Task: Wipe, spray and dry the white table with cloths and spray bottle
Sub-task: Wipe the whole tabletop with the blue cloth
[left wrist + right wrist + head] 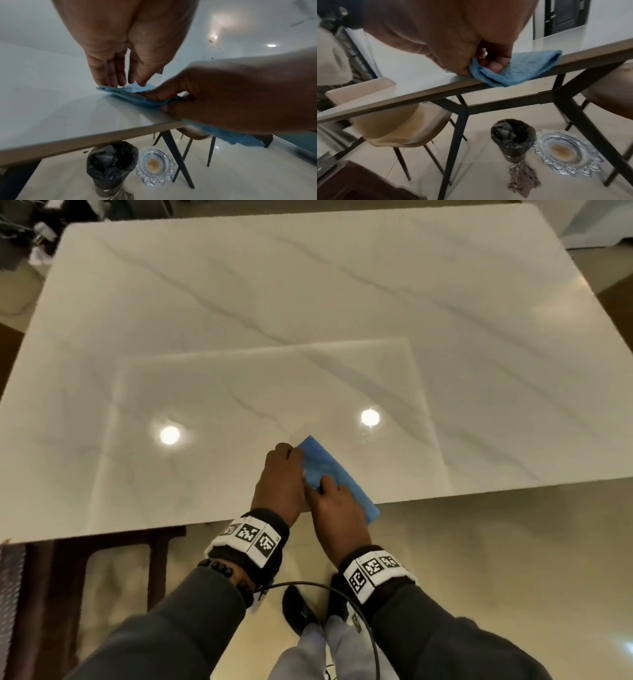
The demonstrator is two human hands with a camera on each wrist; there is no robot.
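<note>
A folded blue cloth (323, 465) lies on the white marble-look table (308, 302) at its near edge, one end hanging over. My left hand (289, 455) sits beside it on the left; in the left wrist view its straight fingers (111, 81) press down on the cloth (137, 100). My right hand (325, 486) grips the near part, and in the right wrist view its curled fingers (493, 66) pinch a fold of the cloth (525, 69) over the table edge (402, 98). No spray bottle is in view.
Under the table stand a bin with a black liner (513, 139), a glass plate (565, 152) and a checked cloth (522, 177) on the tiled floor. Beige chairs (399, 128) and black table legs (458, 135) sit close by. A cable (342, 594) hangs between my wrists.
</note>
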